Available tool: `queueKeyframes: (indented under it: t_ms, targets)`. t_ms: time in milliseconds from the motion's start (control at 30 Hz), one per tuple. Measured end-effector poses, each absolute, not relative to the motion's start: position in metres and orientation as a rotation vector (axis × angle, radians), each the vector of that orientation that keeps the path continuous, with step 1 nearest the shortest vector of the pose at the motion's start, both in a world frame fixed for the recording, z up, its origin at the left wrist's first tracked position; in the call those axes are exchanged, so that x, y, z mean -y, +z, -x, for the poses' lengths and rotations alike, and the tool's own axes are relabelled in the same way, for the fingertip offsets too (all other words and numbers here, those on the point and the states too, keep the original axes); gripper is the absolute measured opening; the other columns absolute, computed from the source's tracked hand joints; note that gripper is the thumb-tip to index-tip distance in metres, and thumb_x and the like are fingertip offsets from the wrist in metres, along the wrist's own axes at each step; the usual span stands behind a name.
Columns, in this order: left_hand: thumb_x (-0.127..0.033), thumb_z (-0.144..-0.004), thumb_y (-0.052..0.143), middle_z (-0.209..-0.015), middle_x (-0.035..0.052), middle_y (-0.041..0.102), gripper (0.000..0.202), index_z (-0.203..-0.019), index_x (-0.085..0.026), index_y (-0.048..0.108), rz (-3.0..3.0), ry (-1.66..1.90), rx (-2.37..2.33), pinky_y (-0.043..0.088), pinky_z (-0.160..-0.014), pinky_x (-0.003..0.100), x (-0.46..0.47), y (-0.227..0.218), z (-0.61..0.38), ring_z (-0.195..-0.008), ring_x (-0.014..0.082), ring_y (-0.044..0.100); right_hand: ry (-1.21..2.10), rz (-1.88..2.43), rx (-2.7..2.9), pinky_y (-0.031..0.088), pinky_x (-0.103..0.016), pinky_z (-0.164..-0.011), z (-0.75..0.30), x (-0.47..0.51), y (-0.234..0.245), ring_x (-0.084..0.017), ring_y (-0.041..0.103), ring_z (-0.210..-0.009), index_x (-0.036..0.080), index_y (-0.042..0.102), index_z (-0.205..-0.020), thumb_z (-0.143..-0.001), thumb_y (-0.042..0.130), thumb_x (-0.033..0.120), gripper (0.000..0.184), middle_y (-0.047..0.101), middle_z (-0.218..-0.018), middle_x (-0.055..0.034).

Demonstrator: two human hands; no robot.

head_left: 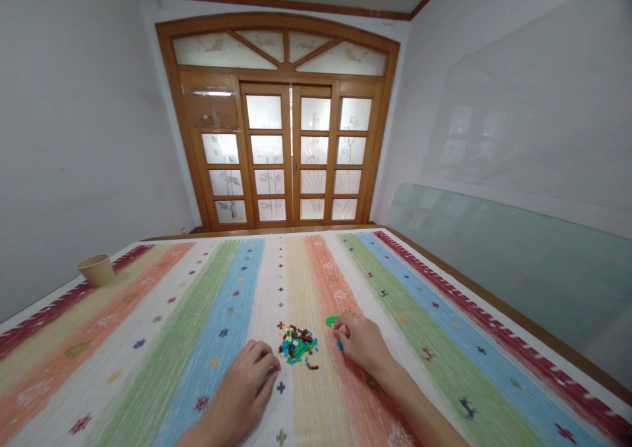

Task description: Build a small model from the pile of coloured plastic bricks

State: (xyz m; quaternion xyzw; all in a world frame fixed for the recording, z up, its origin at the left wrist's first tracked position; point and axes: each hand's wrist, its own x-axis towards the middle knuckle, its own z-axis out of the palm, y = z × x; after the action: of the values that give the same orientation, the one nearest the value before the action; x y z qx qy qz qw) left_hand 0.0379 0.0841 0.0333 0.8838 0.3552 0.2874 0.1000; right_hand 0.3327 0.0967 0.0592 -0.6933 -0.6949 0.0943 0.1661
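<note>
A small heap of tiny coloured building bricks [297, 345], in green, blue, brown, yellow and white, lies on the striped cloth between my two hands. My left hand [247, 384] rests on the cloth just left of it, its fingers curled and pressed together; whether anything is inside them is hidden. To the right of the heap, my right hand [359, 341] has thumb and fingertips pinched; what they hold, if anything, cannot be made out. A flat green piece [332, 320] lies by its fingertips, and a small blue brick [339, 345] shows beneath them. Nearer me, a brown piece [312, 367] sits apart from the heap.
The striped tablecloth [192, 341] covers the table. A tan paper cup [95, 270] stands near the table's left edge. Along the right side runs a pale green board [494, 256] against the wall. Wooden doors with glass panes [291, 151] stand beyond the far edge.
</note>
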Motion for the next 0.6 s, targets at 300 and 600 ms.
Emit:
queueKeyframes:
  t_ms: [300,600]
  targets:
    - [-0.014,-0.099,0.054,-0.099,0.0061,0.068,0.015,-0.094,-0.024,0.065,-2.609,0.924,-1.015,0.057,-0.081,0.035,-0.0837,0.0361,-0.0385,-0.092,0.023,0.067,0.266,1.995,1.985,0.046,-0.027,-0.078,-0.3341,-0.0978,0.0579,-0.022,0.075,-0.098,0.026,0.082,-0.107,-0.094,0.059,0.022,0.026,0.082,-0.096,-0.0052]
    - [-0.012,-0.097,0.055,-0.099,0.0055,0.068,0.016,-0.094,-0.024,0.064,-2.606,0.925,-1.021,0.056,-0.082,0.034,-0.0845,0.0336,-0.0381,-0.092,0.0228,0.066,0.239,2.019,2.003,0.047,-0.027,-0.08,-0.3359,-0.0988,0.0572,-0.022,0.074,-0.101,0.026,0.081,-0.11,-0.098,0.054,0.023,0.03,0.081,-0.102,-0.0067]
